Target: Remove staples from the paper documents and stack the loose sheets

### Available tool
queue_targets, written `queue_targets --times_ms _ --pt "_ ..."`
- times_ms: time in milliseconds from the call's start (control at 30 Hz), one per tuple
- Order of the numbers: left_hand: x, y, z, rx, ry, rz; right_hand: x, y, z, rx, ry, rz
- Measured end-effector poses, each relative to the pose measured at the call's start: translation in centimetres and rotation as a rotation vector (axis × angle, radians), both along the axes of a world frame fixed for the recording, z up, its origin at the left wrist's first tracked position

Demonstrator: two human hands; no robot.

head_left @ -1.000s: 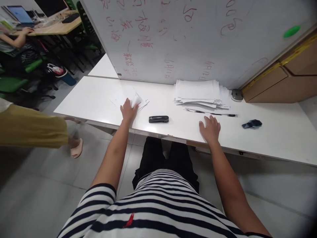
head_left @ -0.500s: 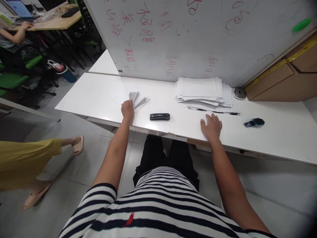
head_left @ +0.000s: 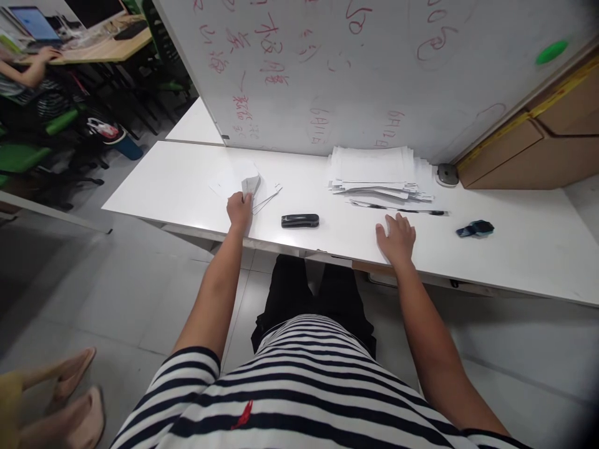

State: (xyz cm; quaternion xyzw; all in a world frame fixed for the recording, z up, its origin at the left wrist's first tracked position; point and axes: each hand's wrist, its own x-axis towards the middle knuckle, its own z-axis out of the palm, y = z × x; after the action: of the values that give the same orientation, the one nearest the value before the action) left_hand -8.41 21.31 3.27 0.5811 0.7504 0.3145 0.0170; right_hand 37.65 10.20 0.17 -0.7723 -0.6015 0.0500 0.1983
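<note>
My left hand is closed on a small piece of folded paper over the left part of the white table. Thin paper strips or edges lie just right of that hand; their exact form is hard to make out. A black stapler lies between my two hands. Fingers spread, my right hand rests palm down near the table's front edge and holds nothing. Beyond its fingertips lies a dark pen-like stick, in front of a stack of white paper.
A whiteboard with red writing stands along the table's back edge. To the right are a dark blue object, a grey device and cardboard boxes. A person's feet are on the floor at lower left; another person sits behind.
The folded paper has shifted and turned a little in my left hand. My right hand stays on the table. The walking person in yellow has moved toward the lower left corner.
</note>
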Motion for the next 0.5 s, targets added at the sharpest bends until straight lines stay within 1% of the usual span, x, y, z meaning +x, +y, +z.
queue_targets --times_ms 100,200,300,400,500 --pt "0.2 -0.1 0.1 -0.007 -0.028 -0.017 0.0 0.0 0.0 -0.007 0.008 -0.002" --pt "0.6 -0.3 0.2 0.014 -0.102 -0.049 0.0 0.0 0.0 -0.014 0.02 0.003" --pt "0.9 -0.7 0.2 0.029 -0.16 -0.046 0.0 0.0 0.0 -0.011 0.022 0.003" --pt "1.0 -0.7 0.3 0.011 -0.155 -0.045 0.1 0.0 -0.1 0.0 0.017 0.005" --pt "1.0 -0.6 0.4 -0.025 -0.082 -0.071 0.1 0.1 -0.3 0.016 0.019 0.011"
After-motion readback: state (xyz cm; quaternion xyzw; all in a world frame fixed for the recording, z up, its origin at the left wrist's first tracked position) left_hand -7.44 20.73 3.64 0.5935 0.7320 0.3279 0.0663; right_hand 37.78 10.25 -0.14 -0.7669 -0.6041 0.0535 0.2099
